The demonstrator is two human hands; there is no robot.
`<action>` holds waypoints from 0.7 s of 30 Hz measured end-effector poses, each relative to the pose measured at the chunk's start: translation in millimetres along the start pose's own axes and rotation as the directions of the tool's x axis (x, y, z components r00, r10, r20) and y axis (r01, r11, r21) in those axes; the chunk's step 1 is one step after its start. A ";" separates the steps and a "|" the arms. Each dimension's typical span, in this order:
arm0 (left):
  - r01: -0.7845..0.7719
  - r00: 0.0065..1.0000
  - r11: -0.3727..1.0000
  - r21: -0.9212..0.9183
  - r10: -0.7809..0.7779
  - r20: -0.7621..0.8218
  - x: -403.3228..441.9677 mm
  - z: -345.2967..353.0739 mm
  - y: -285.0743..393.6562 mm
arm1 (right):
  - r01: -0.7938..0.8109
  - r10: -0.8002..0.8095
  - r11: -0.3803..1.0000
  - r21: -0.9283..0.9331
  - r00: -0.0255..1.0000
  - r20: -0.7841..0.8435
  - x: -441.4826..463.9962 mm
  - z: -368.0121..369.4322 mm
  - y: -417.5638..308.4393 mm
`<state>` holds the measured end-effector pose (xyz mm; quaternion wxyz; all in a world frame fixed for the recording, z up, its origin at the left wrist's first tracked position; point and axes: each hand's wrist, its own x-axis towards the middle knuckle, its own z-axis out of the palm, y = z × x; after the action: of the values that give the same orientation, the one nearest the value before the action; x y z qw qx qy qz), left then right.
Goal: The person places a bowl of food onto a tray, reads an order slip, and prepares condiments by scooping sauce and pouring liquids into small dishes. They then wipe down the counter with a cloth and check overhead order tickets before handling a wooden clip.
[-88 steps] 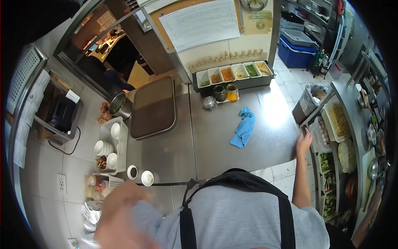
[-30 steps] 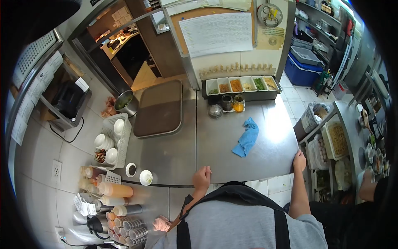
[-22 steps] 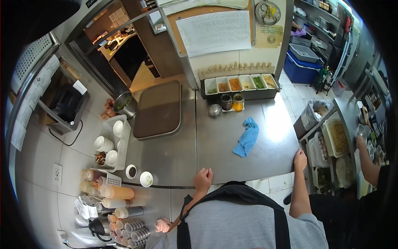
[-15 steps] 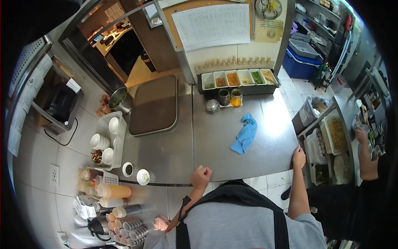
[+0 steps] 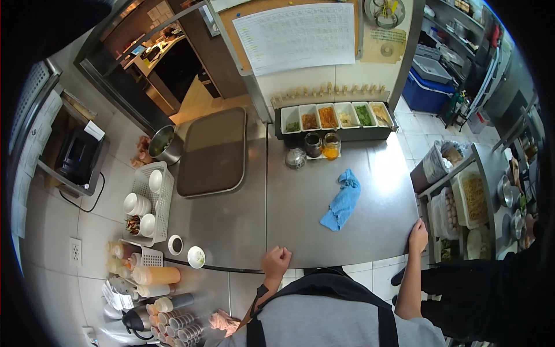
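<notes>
My left hand (image 5: 276, 261) rests at the front edge of the steel counter (image 5: 300, 202), its fingers curled into a fist with nothing visible in it. At the counter's right corner, my right hand (image 5: 418, 236) is closed around the edge. A crumpled blue cloth (image 5: 342, 202) lies on the counter between and beyond my hands. Left of my left hand stand a small white bowl with green bits (image 5: 196, 257) and one with dark contents (image 5: 175, 244). Behind the cloth are a jar with orange contents (image 5: 331, 146), a dark jar (image 5: 313, 144) and a rack of topping trays (image 5: 328, 117).
A brown tray (image 5: 213, 151) lies at the back left, beside a metal pot (image 5: 166, 144) and a basket of white bowls (image 5: 165, 199). Sauce bottles (image 5: 156, 275) stand at lower left. A person in dark clothes (image 5: 480, 289) stands at right, near a shelving unit and a bin (image 5: 433, 165).
The view has shifted slightly. My left hand, blurred at lower left in the first frame, came to the counter's front edge as a fist. The co-worker's arm has left the right-hand counter.
</notes>
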<state>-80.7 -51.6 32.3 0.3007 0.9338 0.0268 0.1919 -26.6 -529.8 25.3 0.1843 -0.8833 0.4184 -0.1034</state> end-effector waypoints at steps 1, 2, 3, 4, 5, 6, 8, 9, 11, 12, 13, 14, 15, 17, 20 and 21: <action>0.004 1.000 1.000 0.004 -0.004 -0.002 -0.6 0.5 0.5 | -0.003 0.003 1.000 -0.008 1.000 0.005 -0.6 -0.5 1.3; 0.009 1.000 1.000 0.000 -0.009 0.001 -0.7 0.8 1.0 | -0.005 0.005 1.000 -0.013 1.000 0.008 -0.3 -0.9 1.1; 0.014 1.000 1.000 -0.004 -0.014 0.001 0.1 0.2 2.0 | -0.004 0.004 1.000 -0.016 1.000 0.010 0.2 -1.4 -0.1; 0.018 1.000 1.000 -0.008 -0.018 0.000 1.2 -0.5 2.8 | -0.002 0.002 1.000 -0.019 1.000 0.015 0.4 -1.7 -0.6; 0.014 1.000 1.000 0.002 -0.014 0.001 2.5 -1.5 3.8 | 0.003 -0.002 1.000 -0.021 1.000 0.019 0.1 -2.6 -1.6; 0.009 1.000 1.000 0.012 -0.009 0.002 3.0 -2.4 4.2 | 0.008 -0.007 1.000 -0.023 1.000 0.022 0.5 -3.2 -2.4; 0.004 1.000 1.000 0.024 -0.003 -0.007 3.2 -1.4 4.3 | 0.009 -0.009 1.000 -0.014 1.000 0.023 0.0 -3.8 -3.0; 0.004 1.000 1.000 0.028 -0.003 -0.016 1.9 0.6 3.1 | 0.008 -0.007 1.000 -0.011 1.000 0.023 -0.7 -4.8 -4.1; 0.012 1.000 0.999 0.029 -0.012 -0.016 -0.9 4.9 0.3 | -0.011 0.012 1.000 -0.024 0.999 0.041 -0.8 -6.6 -6.2; 0.021 1.000 0.999 0.029 -0.020 -0.009 -1.2 5.6 -0.4 | -0.021 0.023 0.999 -0.031 0.998 0.050 -1.7 -8.3 -7.6; 0.029 1.000 0.999 0.029 -0.029 -0.001 -1.4 5.8 -1.4 | -0.019 0.021 0.999 -0.036 0.998 0.061 -2.7 -10.1 -8.9; 0.017 1.000 0.999 0.030 -0.017 -0.001 -1.4 6.1 -2.6 | -0.016 0.019 0.999 -0.041 0.997 0.072 -3.1 -11.8 -10.4; 0.005 1.000 0.999 0.031 -0.005 -0.001 -0.2 5.3 -2.2 | -0.013 0.017 0.999 -0.046 0.996 0.083 -2.8 -13.2 -11.2; 0.005 1.000 0.999 0.036 -0.005 0.008 1.3 3.8 -0.8 | 0.003 0.000 0.999 -0.034 0.998 0.064 -2.0 -11.8 -9.9; 0.031 0.999 0.998 0.060 -0.032 0.024 4.1 3.2 2.6 | 0.010 -0.009 1.000 -0.026 0.999 0.041 1.9 -3.2 -3.9; 0.035 0.999 0.997 0.075 -0.036 0.023 3.1 4.2 1.6 | 0.007 -0.006 1.000 -0.025 0.999 0.034 2.4 -2.2 -4.2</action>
<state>-76.4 -54.7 31.1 0.2692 0.9460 0.0470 0.1742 -22.8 -529.7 29.1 0.1800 -0.8887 0.4134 -0.0836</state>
